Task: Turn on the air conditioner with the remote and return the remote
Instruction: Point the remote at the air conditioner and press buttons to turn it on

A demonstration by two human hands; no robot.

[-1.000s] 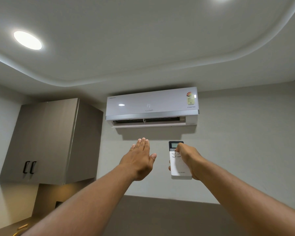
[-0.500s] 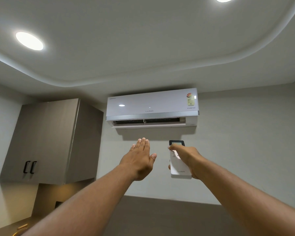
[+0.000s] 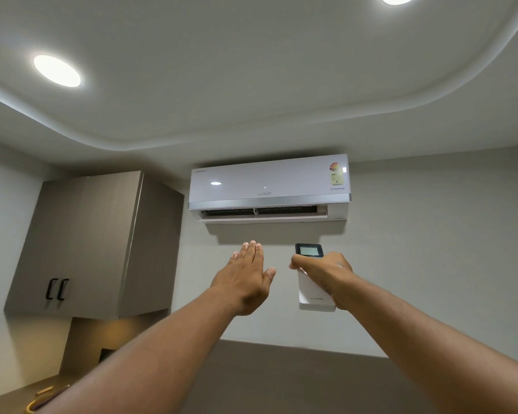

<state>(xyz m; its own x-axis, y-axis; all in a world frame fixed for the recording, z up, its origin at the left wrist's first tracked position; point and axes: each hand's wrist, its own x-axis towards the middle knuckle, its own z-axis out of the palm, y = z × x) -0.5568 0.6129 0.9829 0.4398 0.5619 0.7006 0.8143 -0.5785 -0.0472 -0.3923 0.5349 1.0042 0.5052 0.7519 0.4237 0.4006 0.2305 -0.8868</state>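
A white air conditioner (image 3: 269, 182) hangs high on the wall, its louver flap (image 3: 263, 218) swung open at the bottom. My right hand (image 3: 326, 274) is raised below its right half, gripping a white remote (image 3: 313, 297) upright with its small grey screen at the top, thumb lying across the buttons. My left hand (image 3: 245, 279) is raised flat beside it, palm toward the wall, fingers together and holding nothing, just under the vent's left half.
A grey wall cabinet (image 3: 87, 246) with two black handles hangs at the left. Below it, a counter corner (image 3: 9, 397) carries a few small items. Two round ceiling lights (image 3: 57, 70) are lit. A darker wall band (image 3: 281, 380) runs below.
My right thumb has slid up across the remote's buttons, covering them. The display on the air conditioner's front has dimmed to a dot. My left hand has stayed put.
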